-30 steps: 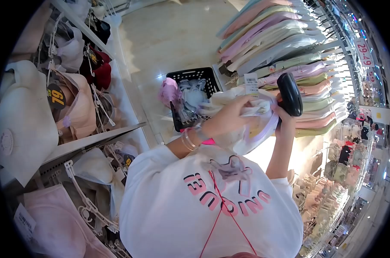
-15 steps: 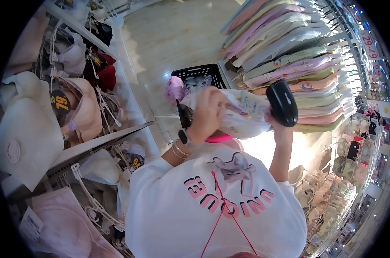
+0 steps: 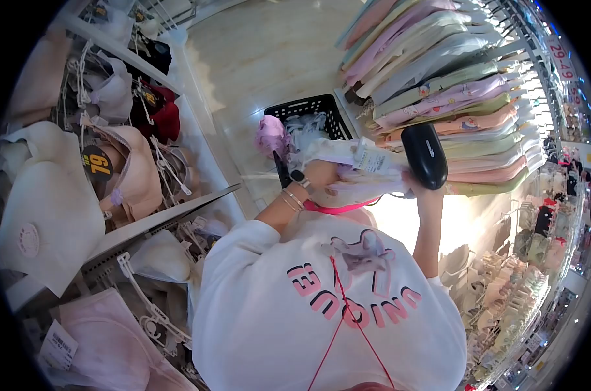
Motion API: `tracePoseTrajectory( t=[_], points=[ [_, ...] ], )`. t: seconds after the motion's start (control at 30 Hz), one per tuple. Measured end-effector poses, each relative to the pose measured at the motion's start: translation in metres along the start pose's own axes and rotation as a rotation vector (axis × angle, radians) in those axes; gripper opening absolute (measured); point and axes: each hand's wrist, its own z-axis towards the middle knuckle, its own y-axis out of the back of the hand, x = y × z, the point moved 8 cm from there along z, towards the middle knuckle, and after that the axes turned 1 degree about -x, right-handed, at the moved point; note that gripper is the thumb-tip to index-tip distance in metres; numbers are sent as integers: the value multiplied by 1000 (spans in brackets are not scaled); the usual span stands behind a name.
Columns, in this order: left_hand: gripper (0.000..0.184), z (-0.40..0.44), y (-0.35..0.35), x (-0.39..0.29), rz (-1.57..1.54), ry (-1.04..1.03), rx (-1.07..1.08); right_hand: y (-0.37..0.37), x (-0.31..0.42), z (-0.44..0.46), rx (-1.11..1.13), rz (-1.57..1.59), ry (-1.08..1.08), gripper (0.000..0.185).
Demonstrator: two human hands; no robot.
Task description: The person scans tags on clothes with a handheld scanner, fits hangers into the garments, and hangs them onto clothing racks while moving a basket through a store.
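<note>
1. While the pale printed garment (image 3: 355, 188) lies bunched in front of the white sweatshirt (image 3: 328, 313), its white tag (image 3: 371, 161) faces up near the right-hand end; if the soft cloth slumps, a fold could cover the tag's print.
2. At the garment's left end is the left hand (image 3: 323, 173), its fingers largely hidden by cloth; I cannot tell whether they pinch it. A loose hold there could let the thin fabric slide away.
3. The right hand (image 3: 427, 186) has its fingers curled around a black handheld device (image 3: 424, 156), right beside the garment's other end. If that hand bears both, either might slip or twist.
4. Just beyond, a black basket (image 3: 338, 117) holds pale clothing (image 3: 305, 130), with a purple item (image 3: 272, 135) at its left edge; trailing cloth could snag there.
5. Hanging clothes (image 3: 439, 111) crowd close behind the device, so a wide swing might knock them.
</note>
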Motion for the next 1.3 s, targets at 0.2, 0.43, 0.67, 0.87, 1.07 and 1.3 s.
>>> tracePoseTrajectory(
  t=[0.2, 0.43, 0.67, 0.87, 1.07, 1.3],
  points=[
    [40, -5, 23, 39, 132, 168, 19, -11, 2, 15, -37, 120, 362, 23],
    [30, -38, 128, -28, -193, 84, -554, -14, 16, 25, -175, -240, 443, 22],
    [33, 8, 66, 38, 199, -112, -209, -27, 17, 19, -80, 121, 426, 30],
    [31, 46, 7, 2, -262, -351, 31, -19, 26, 11, -44, 66, 486, 31],
    [31, 65, 43, 9, -616, -57, -302, 28, -13, 39, -310, -108, 478, 34],
    [43, 9, 133, -139, -211, -256, -527, -11, -47, 45, -452, -186, 535, 57]
  ],
)
